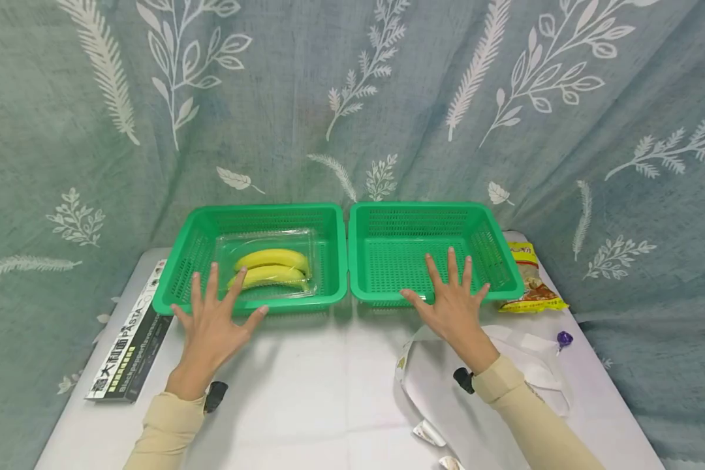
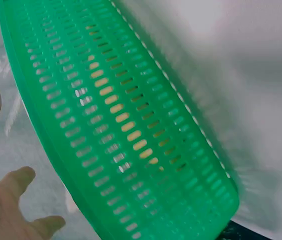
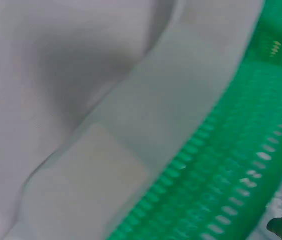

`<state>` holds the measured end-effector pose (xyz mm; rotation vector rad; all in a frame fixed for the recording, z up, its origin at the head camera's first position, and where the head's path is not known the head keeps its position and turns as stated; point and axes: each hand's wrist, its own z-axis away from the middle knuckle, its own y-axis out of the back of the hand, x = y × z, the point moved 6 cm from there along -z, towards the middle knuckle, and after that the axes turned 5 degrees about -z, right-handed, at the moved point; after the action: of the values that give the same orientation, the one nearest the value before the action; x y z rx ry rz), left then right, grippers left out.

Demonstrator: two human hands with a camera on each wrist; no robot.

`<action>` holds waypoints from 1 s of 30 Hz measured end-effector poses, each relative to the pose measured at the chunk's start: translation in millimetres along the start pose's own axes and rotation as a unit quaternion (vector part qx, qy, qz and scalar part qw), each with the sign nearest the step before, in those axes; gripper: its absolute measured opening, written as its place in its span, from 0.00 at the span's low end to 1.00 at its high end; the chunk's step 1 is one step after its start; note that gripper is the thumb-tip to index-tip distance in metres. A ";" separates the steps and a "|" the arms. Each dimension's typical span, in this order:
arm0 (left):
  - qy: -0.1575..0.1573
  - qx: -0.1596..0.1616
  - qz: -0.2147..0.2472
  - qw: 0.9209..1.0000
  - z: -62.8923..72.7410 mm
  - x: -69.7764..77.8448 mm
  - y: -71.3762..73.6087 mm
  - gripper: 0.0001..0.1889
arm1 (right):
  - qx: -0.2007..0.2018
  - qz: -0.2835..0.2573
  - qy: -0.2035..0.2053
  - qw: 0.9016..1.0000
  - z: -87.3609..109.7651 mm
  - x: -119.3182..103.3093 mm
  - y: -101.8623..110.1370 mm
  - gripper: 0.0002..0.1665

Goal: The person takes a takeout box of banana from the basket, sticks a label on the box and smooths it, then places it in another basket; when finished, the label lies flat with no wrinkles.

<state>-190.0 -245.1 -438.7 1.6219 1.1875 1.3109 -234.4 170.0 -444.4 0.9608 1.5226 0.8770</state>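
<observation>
Overall, two green baskets occupy the middle of the head view, side by side, their long axes running left to right across the frame. The left basket (image 1: pixel 264 207) contains a clear container (image 1: pixel 258 240), in which two bananas are seen left of centre: the upper banana (image 1: pixel 276 257) lies just above the lower banana (image 1: pixel 276 274), both with long axes roughly left to right and arched toward the top of the frame. The lower one's right end points slightly downward; which end bears the stem cannot be told. The left hand (image 1: pixel 211 329) is over the front rim of the left basket, fingers spread wide and pointing up the frame, one fingertip overlapping the lower banana; contact cannot be confirmed. The right hand (image 1: pixel 452 307), likewise splayed, is over the front rim of the right basket (image 1: pixel 382 204), fingers aimed at the top of the frame; contact there is also indeterminate. A pasta box (image 1: pixel 138 333) lies at lower left, its long axis slanting from lower left to upper right. A yellow packet (image 1: pixel 529 281) sits just beside the right basket at right; a purple-wrapped item (image 1: pixel 564 339) and a pale strap (image 1: pixel 401 369) lie on the white table (image 1: pixel 294 391) below.
</observation>
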 end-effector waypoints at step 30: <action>0.128 -0.230 0.053 0.963 -73.0 -67.6 -5.5 0.42 | -0.214 -0.317 -0.093 0.919 -61.2 -197.2 -91.3 0.53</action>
<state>-266.2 -308.6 -448.6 1.2151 0.8577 1.7550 -287.7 -49.4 -441.0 0.1899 1.2804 0.5819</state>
